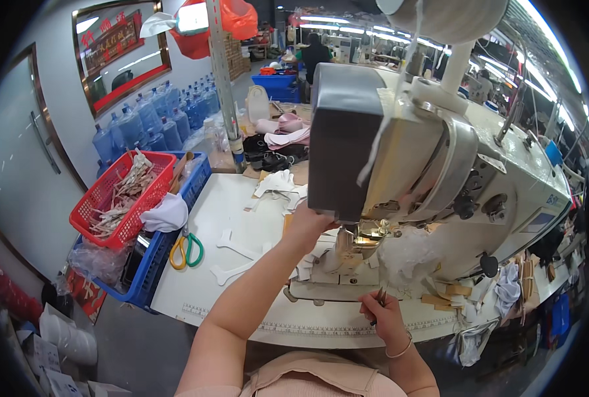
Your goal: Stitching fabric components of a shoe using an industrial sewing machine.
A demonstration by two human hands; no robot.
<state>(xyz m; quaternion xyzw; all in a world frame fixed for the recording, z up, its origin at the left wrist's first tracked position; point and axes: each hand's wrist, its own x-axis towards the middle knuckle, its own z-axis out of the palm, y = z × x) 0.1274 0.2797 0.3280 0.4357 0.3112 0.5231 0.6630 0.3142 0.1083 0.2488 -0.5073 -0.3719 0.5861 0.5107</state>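
Observation:
A large industrial sewing machine (pixel 433 165) stands before me, with a dark grey box at its left end. My left hand (pixel 311 225) reaches to the lower edge of that box, left of the needle area (pixel 362 241); its fingertips are partly hidden there. White cut pieces (pixel 235 248) lie on the table left of and behind my left forearm. Nearer to me, in front of the machine's bed, my right hand (pixel 387 317) is closed around small dark thread snips (pixel 381 297), their tip pointing up between thumb and fingers.
Scissors (pixel 186 250) with yellow and green handles lie on the white table (pixel 175 288), beside a blue crate (pixel 150 264). A red basket (pixel 83 215) of scraps rests on the crate. Fabric pieces (pixel 506 284) crowd the right side. A ruler strip (pixel 294 329) runs along the front edge.

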